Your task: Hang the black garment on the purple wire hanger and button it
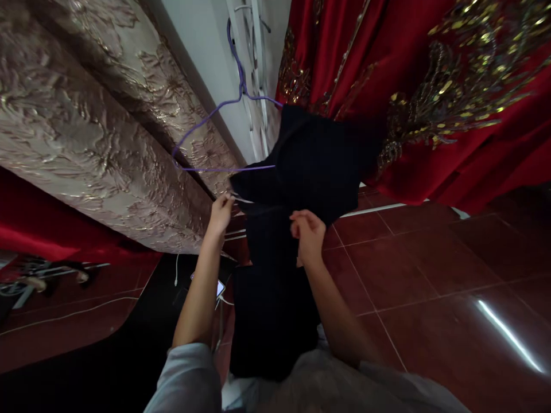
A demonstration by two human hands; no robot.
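A dark garment (318,155) hangs from the right side of a purple hanger (206,119), and the hanger's left side is bare. My left hand (221,213) is closed in a pinch at the garment's left edge, where a thin pale strip runs from the fingertips into the dark cloth. My right hand (310,232) is closed, fingers curled, against the front of the garment; what its fingertips hold is hidden. Below both hands, dark cloth (273,321) reaches down towards my lap, and its folds are too dark to tell apart.
The hanger hooks onto a white metal rack (257,69). Beige textured fabric (86,126) hangs at left, red fabric with gold sequins (413,160) at right. A lit phone (220,288) with a white cable lies on a black surface (142,321). Red tiles (413,258) cover the floor.
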